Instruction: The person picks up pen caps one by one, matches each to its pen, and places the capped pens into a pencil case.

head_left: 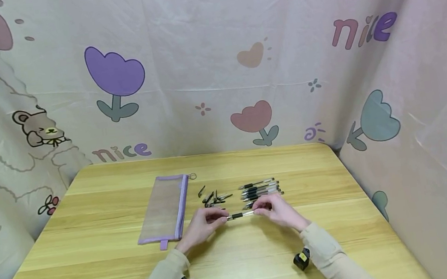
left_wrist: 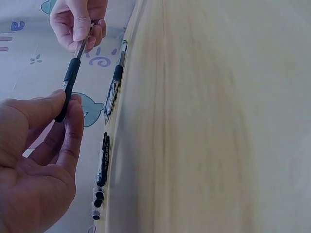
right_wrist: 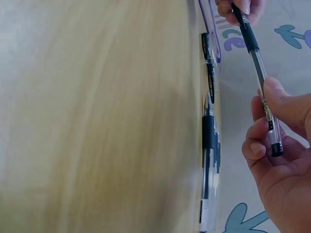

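A gel pen [head_left: 238, 215] with a clear barrel and black grip is held level between both hands, above the near side of the table. My left hand [head_left: 205, 226] pinches its black capped end between thumb and fingers. At the other end, my right hand [head_left: 277, 210] grips the clear barrel, and in the right wrist view the pen's black end plug [right_wrist: 277, 149] shows by the fingers. Just beyond the left hand lie several loose black pen caps [head_left: 208, 198]. Several uncapped pens [head_left: 260, 190] lie side by side beyond the right hand, tips pointing left.
A see-through zip pouch [head_left: 160, 207] with lilac edges lies flat left of the caps, its ring pull [head_left: 192, 176] at the far corner. The wooden table [head_left: 97, 266] ends at a printed curtain [head_left: 198, 68] behind and at the sides.
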Available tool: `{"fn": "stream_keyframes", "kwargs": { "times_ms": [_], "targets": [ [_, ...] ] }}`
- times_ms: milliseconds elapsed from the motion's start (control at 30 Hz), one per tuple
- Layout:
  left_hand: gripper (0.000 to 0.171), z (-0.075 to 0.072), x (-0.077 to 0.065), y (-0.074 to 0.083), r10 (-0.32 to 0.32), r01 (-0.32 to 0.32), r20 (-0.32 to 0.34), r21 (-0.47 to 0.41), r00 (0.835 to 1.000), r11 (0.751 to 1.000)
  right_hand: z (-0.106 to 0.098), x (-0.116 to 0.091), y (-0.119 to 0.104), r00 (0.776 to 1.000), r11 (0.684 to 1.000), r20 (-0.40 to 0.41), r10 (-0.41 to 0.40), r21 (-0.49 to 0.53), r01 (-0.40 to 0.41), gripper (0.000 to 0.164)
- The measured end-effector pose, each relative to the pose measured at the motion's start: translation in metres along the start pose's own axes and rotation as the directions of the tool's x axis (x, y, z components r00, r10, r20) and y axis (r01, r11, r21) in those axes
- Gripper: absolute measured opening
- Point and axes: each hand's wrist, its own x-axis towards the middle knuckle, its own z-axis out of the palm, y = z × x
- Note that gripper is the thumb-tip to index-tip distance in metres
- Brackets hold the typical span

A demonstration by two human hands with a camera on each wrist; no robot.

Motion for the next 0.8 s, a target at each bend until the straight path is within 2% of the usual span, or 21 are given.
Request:
{"fn": "stream_keyframes", "kwargs": {
  "times_ms": [200,500,800],
  "targets": [
    [0.02,0.0019,-0.0012,-0.0003,0.004,-0.004,-0.036,-0.005,0.999,1.0,0.0036,0.0005,0.0003,0.999,0.998,-0.029,0.021,0.059,-0.019,0.009],
    [0.015,0.0061,-0.0005,0.0012,-0.064,0.056,-0.1,-0.077,0.993,0.995,0.0066,0.0024,-0.0044,0.997,0.996,-0.082,0.014,0.087,-0.007,0.009],
    [0.015,0.0086,0.0004,0.0038,-0.054,0.041,-0.129,-0.099,0.99,0.994,0.0082,0.0019,-0.0041,0.992,0.996,-0.123,-0.001,0.086,0.012,0.008]
  ]
}}
